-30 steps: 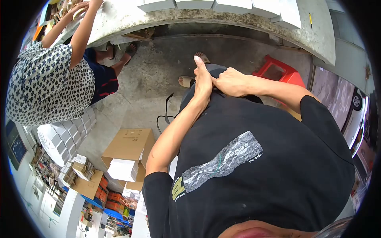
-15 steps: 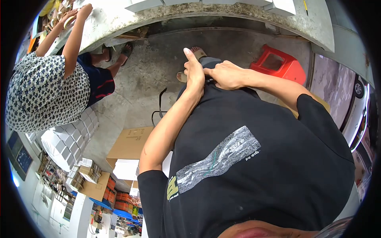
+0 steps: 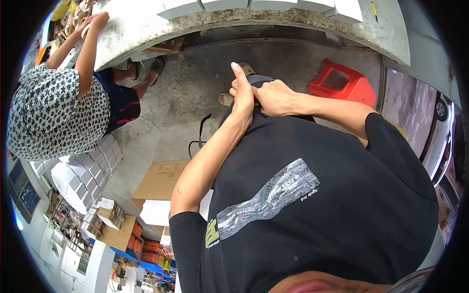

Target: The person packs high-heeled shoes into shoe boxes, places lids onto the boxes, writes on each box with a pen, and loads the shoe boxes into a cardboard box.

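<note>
My left hand point(image 3: 243, 95) is in front of my waist with the thumb stretched out, away from my body, and the other fingers curled. Against it rests my right hand point(image 3: 275, 99), closed, its knuckles facing up. Both are close to the lower front of my black T-shirt point(image 3: 332, 176) and dark trousers. What the fingers hold, if anything, is hidden.
A worktop point(image 3: 146, 28) with white boxes point(image 3: 273, 4) and a yellow pencil-like item point(image 3: 374, 11) runs ahead. A red plastic stool point(image 3: 349, 88) stands right. Left are a person in a patterned shirt point(image 3: 58, 112), a cardboard box point(image 3: 159, 180) and stacked white boxes point(image 3: 80, 180).
My hands stay together at my waist and have shifted very slightly. The view has tilted a little. The other person's arms have barely moved.
</note>
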Available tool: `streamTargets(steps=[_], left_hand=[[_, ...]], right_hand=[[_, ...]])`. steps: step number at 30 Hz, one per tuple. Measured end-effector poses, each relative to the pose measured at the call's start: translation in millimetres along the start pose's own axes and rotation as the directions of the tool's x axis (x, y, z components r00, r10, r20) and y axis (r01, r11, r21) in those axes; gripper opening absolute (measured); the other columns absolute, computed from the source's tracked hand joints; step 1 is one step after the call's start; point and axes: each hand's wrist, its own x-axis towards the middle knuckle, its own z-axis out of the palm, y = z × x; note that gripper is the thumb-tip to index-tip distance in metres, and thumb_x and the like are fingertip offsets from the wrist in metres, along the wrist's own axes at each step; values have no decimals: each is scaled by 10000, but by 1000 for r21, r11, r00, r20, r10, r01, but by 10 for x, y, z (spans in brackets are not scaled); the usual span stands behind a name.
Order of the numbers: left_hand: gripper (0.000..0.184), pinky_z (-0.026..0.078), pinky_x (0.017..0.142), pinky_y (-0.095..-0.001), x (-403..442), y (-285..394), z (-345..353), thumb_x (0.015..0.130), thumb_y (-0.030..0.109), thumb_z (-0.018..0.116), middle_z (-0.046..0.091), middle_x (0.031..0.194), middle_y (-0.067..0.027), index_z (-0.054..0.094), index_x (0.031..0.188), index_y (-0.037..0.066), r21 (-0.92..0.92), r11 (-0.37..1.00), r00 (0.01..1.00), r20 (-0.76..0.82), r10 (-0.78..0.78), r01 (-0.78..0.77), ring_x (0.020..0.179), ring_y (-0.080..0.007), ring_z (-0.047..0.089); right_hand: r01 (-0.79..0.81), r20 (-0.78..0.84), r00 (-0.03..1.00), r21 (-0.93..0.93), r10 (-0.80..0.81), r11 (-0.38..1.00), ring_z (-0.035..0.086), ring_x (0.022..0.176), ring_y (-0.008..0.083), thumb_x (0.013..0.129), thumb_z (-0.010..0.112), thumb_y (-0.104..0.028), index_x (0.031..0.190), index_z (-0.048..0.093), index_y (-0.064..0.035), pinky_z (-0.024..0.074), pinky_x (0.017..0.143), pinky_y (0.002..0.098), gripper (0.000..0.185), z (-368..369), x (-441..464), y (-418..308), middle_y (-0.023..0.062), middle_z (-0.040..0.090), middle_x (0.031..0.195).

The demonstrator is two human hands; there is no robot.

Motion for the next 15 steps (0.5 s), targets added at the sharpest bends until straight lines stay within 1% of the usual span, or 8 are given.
streamTargets(steps=[2, 4, 7, 8, 11, 12, 15], left_hand=[[1115, 325, 1066, -423, -88, 38, -15, 835, 866, 161, 349, 1450, -259, 253, 1479, -40, -76, 997, 1000, 13, -19, 20, 1296, -311, 401], [1161, 346, 1044, -422, -273, 177, -45, 795, 907, 205, 302, 1478, -247, 224, 1506, -11, -170, 985, 998, 54, -26, 35, 1280, -307, 422], [1216, 262, 1103, -521, -163, 63, -91, 779, 918, 255, 246, 1516, -264, 106, 1527, -29, -329, 943, 991, 90, 94, -59, 1301, -361, 434], [1215, 216, 1122, -539, -130, 16, -118, 776, 919, 249, 193, 1541, -275, 73, 1535, -13, -365, 928, 985, 117, 125, -74, 1335, -382, 409], [1220, 239, 1113, -539, -102, -62, -150, 774, 921, 248, 156, 1552, -273, 37, 1537, -6, -406, 904, 956, 187, 227, -135, 1329, -381, 413], [1168, 260, 1106, -538, -133, -68, -157, 815, 880, 287, 145, 1557, -268, 0, 1541, 10, -410, 899, 950, 191, 248, -153, 1317, -378, 421], [1085, 287, 1099, -527, -176, -75, -330, 871, 796, 380, 135, 1558, -260, 13, 1542, 26, -443, 885, 896, 322, 306, -143, 1308, -382, 424]], right_hand=[[1, 0, 1000, 12, -1, 1000, 666, 730, 419, 682, 616, -74, 1079, 559, 72, 508, 657, 488, 427, 60, 52, 15, 265, 667, 752], [16, 20, 1000, 82, -18, 996, 662, 742, 428, 678, 618, -54, 1145, 518, 61, 505, 666, 502, 491, 78, 78, 18, 274, 665, 765], [57, 17, 998, 192, -61, 980, 656, 765, 442, 681, 622, -32, 1231, 456, 48, 502, 681, 514, 580, 172, 124, 166, 289, 666, 817], [74, 10, 997, 233, -79, 970, 654, 773, 446, 683, 624, -26, 1257, 435, 43, 502, 687, 517, 609, 228, 138, 210, 294, 667, 839], [85, -22, 996, 218, -82, 972, 653, 802, 451, 685, 633, -16, 1282, 414, 39, 504, 714, 514, 638, 122, 78, 114, 300, 667, 901], [125, -44, 992, 289, -117, 949, 653, 849, 443, 698, 647, -35, 1362, 354, 37, 506, 737, 505, 729, 155, 76, 138, 279, 669, 901], [55, 32, 997, 271, -66, 961, 653, 842, 427, 720, 680, -75, 1432, 279, 42, 498, 730, 493, 826, 102, -8, 181, 254, 660, 844]])
